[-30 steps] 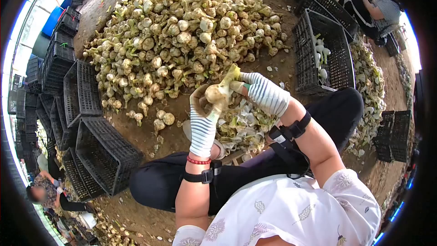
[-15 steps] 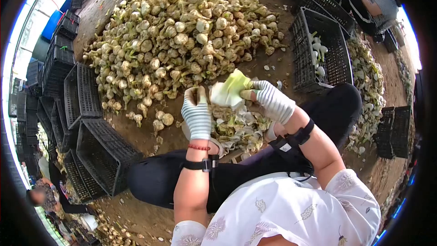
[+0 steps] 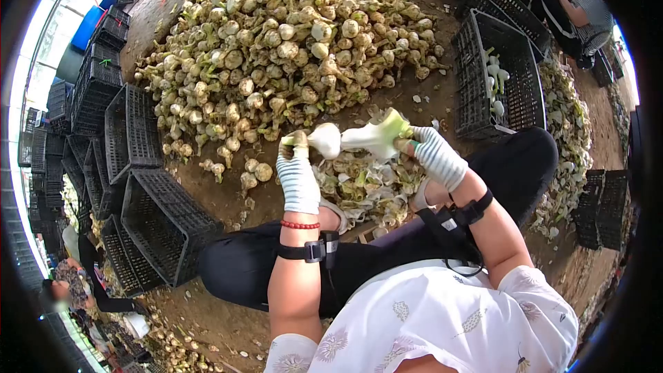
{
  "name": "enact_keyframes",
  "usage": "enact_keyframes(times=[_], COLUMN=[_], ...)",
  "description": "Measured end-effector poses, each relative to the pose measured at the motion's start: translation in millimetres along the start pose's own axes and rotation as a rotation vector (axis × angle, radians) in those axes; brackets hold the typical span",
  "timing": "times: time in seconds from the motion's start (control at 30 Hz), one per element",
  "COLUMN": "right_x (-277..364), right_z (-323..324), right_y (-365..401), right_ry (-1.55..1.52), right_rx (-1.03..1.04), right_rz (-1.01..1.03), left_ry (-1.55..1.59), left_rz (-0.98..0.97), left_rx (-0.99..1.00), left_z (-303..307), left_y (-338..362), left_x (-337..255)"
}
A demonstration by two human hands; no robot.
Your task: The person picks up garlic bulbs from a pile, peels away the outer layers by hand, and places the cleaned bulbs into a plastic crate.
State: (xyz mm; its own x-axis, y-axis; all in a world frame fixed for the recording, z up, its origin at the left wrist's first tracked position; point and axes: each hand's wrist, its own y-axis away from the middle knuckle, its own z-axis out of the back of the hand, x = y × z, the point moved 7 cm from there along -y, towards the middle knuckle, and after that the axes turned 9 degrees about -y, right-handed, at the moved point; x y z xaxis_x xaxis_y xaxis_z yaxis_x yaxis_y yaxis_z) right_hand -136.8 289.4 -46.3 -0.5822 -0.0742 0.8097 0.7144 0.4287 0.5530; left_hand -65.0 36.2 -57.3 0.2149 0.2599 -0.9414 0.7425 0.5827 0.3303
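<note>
mid-frame: left hand [image 3: 298,178] in a pinch on a garlic bulb [image 3: 325,139], right hand [image 3: 436,157] tight around a pale husk [image 3: 376,137]

Garlic heap [image 3: 290,48] lies behind peelings [image 3: 366,190], crates [image 3: 131,131] apparently stacked left.

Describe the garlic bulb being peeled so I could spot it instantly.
Below the big heap of unpeeled garlic, the bulb sits at the fingertips of the striped-gloved left hand, with the right hand gripping its greenish skin. It alone is clean white and held up.
</note>
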Motion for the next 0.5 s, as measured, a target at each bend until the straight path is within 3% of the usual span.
enact_keyframes(times=[0.03, 0.1, 0.17, 0.23, 0.27, 0.3, 0.33, 0.4, 0.47, 0.5], right_x=[-13.5, -18.3, -20.1, -48.6, -27.1, -9.4, 9.0, 56.5, 71.1, 52.2], right_z=[9.9, 23.7, 42.7, 75.3, 58.6, 36.2, 7.9, -57.5, -94.9, -89.1], right_y=[-19.3, -49.4, -58.2, -93.7, -86.9, -71.5, -53.9, -12.4, 7.2, -12.7], right_ry=[-0.001, 0.376, 0.514, 0.552, 0.735, 0.907, 0.683, 0.484, 0.649, 0.721], right_rx=[-0.001, -0.014, -0.148, -0.146, -0.110, -0.069, 0.037, 0.174, 0.222, 0.174], right_rz=[0.000, 0.214, 0.045, 0.054, 0.290, 0.519, 0.467, 0.557, 0.854, 0.514], left_ry=[-0.045, -0.047, -0.009, 0.112, -0.042, 0.050, -0.062, -0.189, -0.252, -0.233], left_rz=[-0.084, -0.038, 0.068, -0.123, -0.100, -0.070, -0.135, -0.255, -0.322, -0.333], left_rx=[0.003, -0.005, -0.048, -0.051, -0.053, -0.010, -0.031, -0.014, 0.014, 0.052], left_z=[-1.2, 0.5, 7.4, 18.0, 18.3, 9.2, 7.2, -2.9, -16.8, -20.2], left_y=[-0.9, 7.1, 17.4, 7.7, 12.2, 17.5, 17.5, 14.9, 24.5, 26.2], left_x=[-6.5, -8.8, -24.7, -26.9, -37.9, -43.5, -42.2, -34.4, -40.8, -39.0])
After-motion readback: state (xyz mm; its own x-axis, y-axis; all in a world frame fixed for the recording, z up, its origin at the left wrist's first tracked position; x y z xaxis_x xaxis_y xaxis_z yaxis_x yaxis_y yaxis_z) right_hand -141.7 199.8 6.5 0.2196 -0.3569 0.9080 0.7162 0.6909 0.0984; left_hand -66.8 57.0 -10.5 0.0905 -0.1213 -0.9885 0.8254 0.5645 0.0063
